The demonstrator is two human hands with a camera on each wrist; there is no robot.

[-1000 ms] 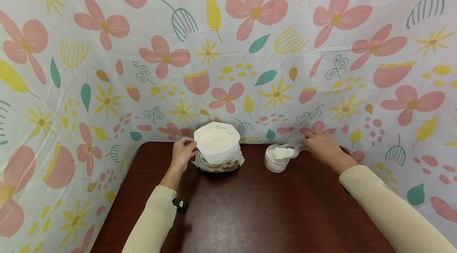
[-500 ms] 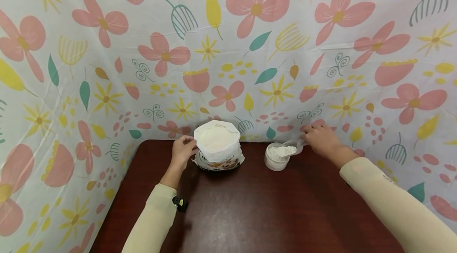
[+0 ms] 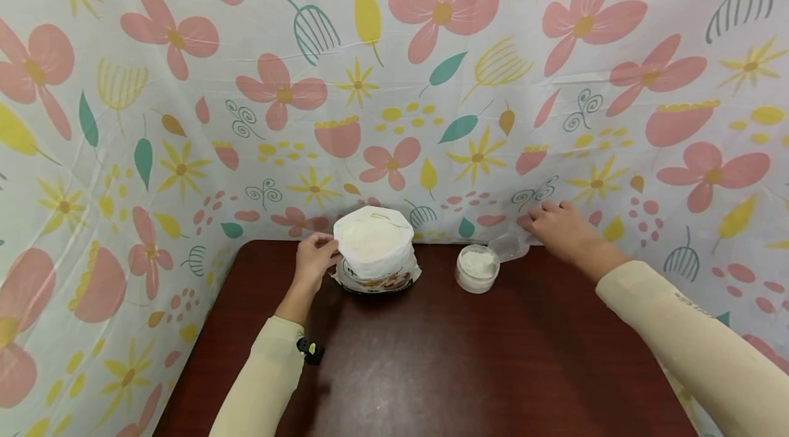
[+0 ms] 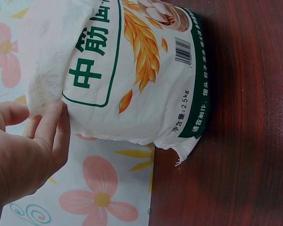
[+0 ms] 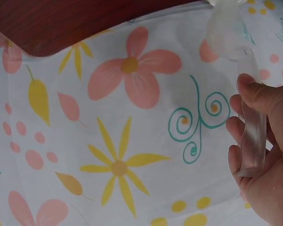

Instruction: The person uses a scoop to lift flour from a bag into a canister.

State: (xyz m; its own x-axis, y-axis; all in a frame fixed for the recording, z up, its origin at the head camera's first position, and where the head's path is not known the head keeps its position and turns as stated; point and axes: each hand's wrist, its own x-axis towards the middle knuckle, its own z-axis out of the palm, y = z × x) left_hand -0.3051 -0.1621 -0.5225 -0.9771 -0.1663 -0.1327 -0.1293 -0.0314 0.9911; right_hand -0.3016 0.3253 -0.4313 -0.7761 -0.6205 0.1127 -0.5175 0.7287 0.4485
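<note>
The left hand (image 3: 314,261) pinches the folded rim of a white flour bag (image 4: 99,70) printed with green characters and wheat ears. Seen from the head, the bag is open at the top, with pale flour (image 3: 372,237) inside. Wrapped round the handle of a clear plastic scoop (image 5: 249,117) are the fingers of the right hand (image 5: 269,136). In the head view, the scoop's bowl is tilted down over a small clear round jar (image 3: 477,284). White flour lies in the jar, and only a thin film clings to the scoop.
Both containers stand near the back edge of a dark red-brown table (image 3: 419,361). A flower-printed curtain (image 3: 394,115) rises directly behind and beside the table. The bag is left of the jar, with a gap of bare tabletop between them.
The right hand has tipped the scoop, and the heap of flour it carried has dropped into the jar. The left hand keeps its hold on the bag's rim.
</note>
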